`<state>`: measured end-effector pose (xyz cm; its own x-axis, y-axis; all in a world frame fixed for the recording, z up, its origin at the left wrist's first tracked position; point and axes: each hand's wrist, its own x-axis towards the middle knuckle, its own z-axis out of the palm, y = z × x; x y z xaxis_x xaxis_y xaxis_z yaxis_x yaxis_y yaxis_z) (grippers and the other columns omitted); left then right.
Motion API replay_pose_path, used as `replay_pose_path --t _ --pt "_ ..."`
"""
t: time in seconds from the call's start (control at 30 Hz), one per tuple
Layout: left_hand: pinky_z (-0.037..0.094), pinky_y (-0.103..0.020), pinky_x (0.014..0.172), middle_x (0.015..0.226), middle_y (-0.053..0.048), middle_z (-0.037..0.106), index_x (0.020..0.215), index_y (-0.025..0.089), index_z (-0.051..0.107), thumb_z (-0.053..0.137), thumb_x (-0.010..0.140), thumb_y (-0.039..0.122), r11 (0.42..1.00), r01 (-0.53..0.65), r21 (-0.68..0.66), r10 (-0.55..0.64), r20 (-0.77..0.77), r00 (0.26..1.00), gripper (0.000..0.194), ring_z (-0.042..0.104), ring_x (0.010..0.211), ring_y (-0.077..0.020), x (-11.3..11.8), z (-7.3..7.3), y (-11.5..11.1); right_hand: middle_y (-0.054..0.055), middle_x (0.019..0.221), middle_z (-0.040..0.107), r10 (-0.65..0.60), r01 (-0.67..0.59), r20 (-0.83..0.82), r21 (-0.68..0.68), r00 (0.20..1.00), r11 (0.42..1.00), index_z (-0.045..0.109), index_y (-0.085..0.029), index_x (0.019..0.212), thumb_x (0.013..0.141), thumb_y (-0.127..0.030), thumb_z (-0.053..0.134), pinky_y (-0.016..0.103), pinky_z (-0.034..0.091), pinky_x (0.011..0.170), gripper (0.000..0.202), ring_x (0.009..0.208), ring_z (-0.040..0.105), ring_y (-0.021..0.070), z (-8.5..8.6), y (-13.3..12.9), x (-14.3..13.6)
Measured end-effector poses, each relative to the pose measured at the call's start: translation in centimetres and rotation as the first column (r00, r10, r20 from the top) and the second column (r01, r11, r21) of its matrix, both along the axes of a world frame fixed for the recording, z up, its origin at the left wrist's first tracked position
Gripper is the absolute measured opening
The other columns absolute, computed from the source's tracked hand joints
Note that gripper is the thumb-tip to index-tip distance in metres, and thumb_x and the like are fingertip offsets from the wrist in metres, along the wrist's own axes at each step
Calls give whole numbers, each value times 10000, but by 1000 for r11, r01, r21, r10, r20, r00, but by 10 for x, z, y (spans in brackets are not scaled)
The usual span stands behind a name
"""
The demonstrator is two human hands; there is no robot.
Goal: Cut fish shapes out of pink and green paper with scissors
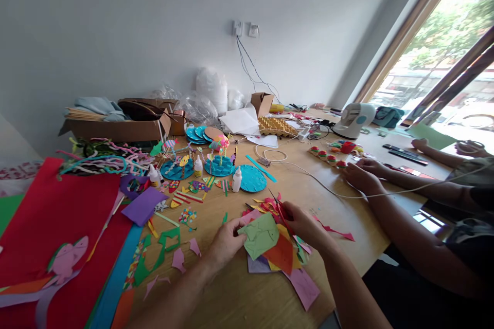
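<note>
A light green piece of paper [261,235] with drawn lines is pinched at its left edge by my left hand [227,241]. Fingers of my right hand [299,221] are wrapped round a pair of red-handled scissors [278,205], whose blades point up and away to the left, apart from the green paper. Beneath both hands lies a pile of coloured scraps, with an orange piece [280,253] and a pink piece [304,288] showing. Behind the pile are a blue round plate [252,179] and a white glue bottle [236,180].
Red sheets [77,205] and a purple paper [143,205] lie at the left, near green offcuts [158,252]. Decorated blue plates [177,168] stand farther back. A white cable [309,172] crosses the table. Other people's hands [363,176] work at the right, near a fan [353,119].
</note>
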<state>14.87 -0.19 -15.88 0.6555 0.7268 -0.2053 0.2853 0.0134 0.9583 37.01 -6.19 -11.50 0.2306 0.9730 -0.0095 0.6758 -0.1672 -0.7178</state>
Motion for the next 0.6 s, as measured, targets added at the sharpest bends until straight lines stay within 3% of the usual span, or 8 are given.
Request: replay_pose_path --t 0.07,0.13,0.17,0.3,0.4,0.47,0.57,0.6 --pt "558 -372 742 1006 -41 679 1048 147 643 611 921 314 999 -31 33 30 22 999 212 663 849 -196 -12 10 6 -45 566 414 -58 57 5 23 998 998 451 -210 663 747 -374 619 261 264 526 248 582 347 142 2 -1 -2" --pt "471 -271 620 689 35 583 838 145 619 561 878 195 997 -55 60 53 37 998 87 594 664 -149 -25 25 13 -28 605 462 -66 68 -24 52 997 996 479 -208 716 790 -419 576 264 310 538 244 602 401 153 9 -2 -8" --pt "425 -251 586 630 57 525 795 161 594 531 845 162 995 -68 76 65 43 997 80 553 617 -135 -31 33 15 -16 650 503 -43 46 -54 65 998 997 499 -205 752 810 -445 555 265 347 556 254 623 440 158 14 -2 -13" --pt "331 -253 585 605 69 472 734 193 575 530 730 202 983 -86 165 79 45 996 46 473 610 -137 -53 67 21 -7 753 551 170 -153 -256 84 952 985 545 -196 870 767 -447 631 265 408 596 284 661 494 157 41 6 -43" --pt "307 -263 591 597 66 469 715 198 594 563 696 259 972 -86 219 80 38 996 71 441 607 -143 -68 89 21 -45 690 478 272 -258 -223 92 936 962 494 -203 764 693 -296 711 236 350 558 246 629 406 129 55 19 -67" --pt "331 -264 610 651 53 497 776 202 598 563 719 322 966 -109 236 98 57 994 137 462 641 -152 -81 100 20 -63 665 402 340 -321 -287 112 896 940 461 -204 736 694 -259 696 228 321 544 245 607 353 113 60 29 -81" --pt "382 -267 632 720 43 508 1007 222 554 532 792 467 952 -184 243 156 127 979 327 501 689 -169 -104 114 19 -66 670 373 382 -329 -401 198 833 924 448 -209 742 686 -321 720 227 306 536 300 603 334 108 66 41 -98" --pt "413 -281 654 748 29 540 1060 222 534 509 821 516 960 -212 183 177 192 965 380 533 709 -180 -112 117 18 -66 667 372 385 -321 -409 218 827 922 440 -211 737 687 -337 720 227 304 533 311 601 335 109 69 44 -103"
